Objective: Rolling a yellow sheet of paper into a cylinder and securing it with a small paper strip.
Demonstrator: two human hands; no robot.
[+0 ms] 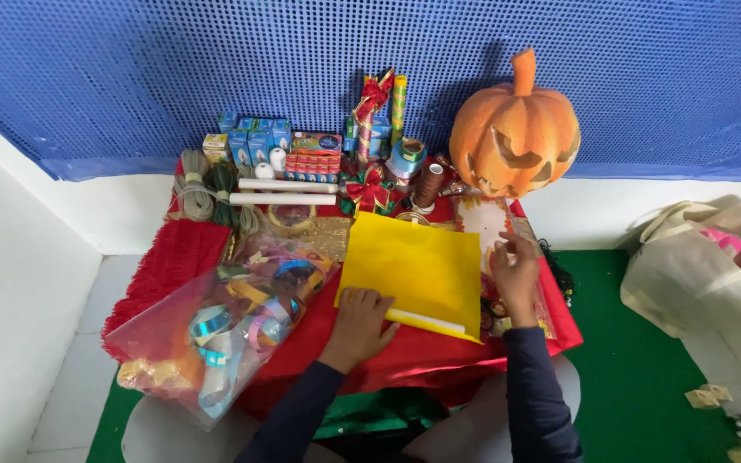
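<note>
1. The orange jack-o'-lantern pumpkin (515,129) stands far right, clear of your work.
2. The yellow paper sheet (415,267) lies mid-table on the red cloth (439,356).
3. Your left hand (362,319) presses flat, fingers spread, pinning its near edge.
4. Your right hand (516,276) rests open beside its right edge, steadying it.

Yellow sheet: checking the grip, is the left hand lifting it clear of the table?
No, the left hand presses flat on the yellow sheet.

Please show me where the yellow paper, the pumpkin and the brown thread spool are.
yellow paper (413,266), head view, middle of the sheet
pumpkin (515,129), head view, front of the orange shell
brown thread spool (427,184), head view, wound side
</note>
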